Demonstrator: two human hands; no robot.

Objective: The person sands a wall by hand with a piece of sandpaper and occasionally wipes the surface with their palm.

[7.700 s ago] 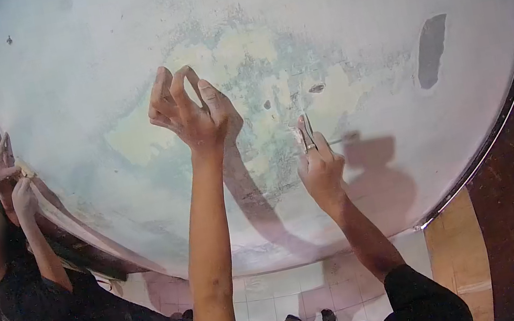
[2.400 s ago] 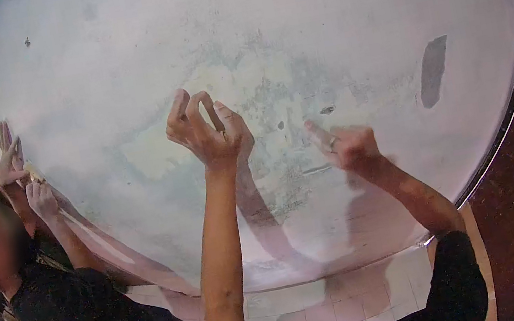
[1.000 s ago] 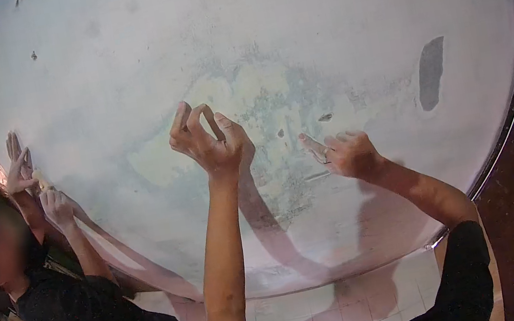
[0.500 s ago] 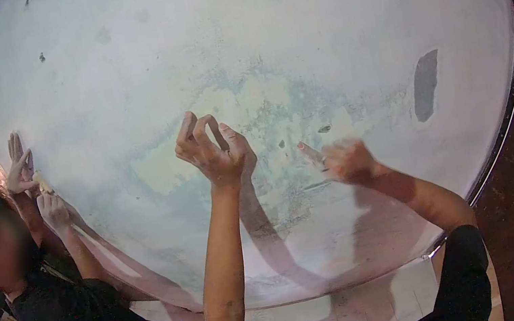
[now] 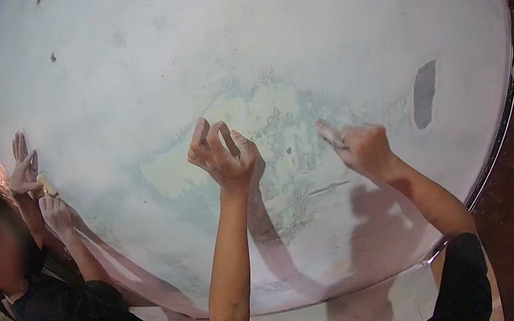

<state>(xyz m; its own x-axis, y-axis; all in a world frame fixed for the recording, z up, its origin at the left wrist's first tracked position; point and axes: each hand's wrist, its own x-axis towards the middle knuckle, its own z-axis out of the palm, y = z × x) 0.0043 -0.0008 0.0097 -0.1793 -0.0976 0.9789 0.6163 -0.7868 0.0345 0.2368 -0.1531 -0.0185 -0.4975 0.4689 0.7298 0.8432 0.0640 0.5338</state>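
Panel (image 5: 348, 14) takes up most of the view, big, pale and rounded, with a yellowish patch (image 5: 170, 172) and blotchy greenish bits around the middle. Left hand (image 5: 223, 156) is right over that patchy area, fingers bent and a bit spread, thumb apart from them, and I see nothing pinched in it. Can't tell if its fingertips actually touch the panel. Right hand (image 5: 363, 145) is off to its right, one finger pointing out toward the middle and the rest folded in. Can't tell if anything's tucked in there, or how hard that finger presses, if at all. There's a thin dark streak (image 5: 328, 188) below it, a small dark spot (image 5: 289, 151) between the two hands, and a grey patch (image 5: 426, 95) out near the right edge. Over on the left, a co-worker (image 5: 75, 316) in black has both hands up at the panel's edge, with a small yellowish pad (image 5: 47, 186) by them.
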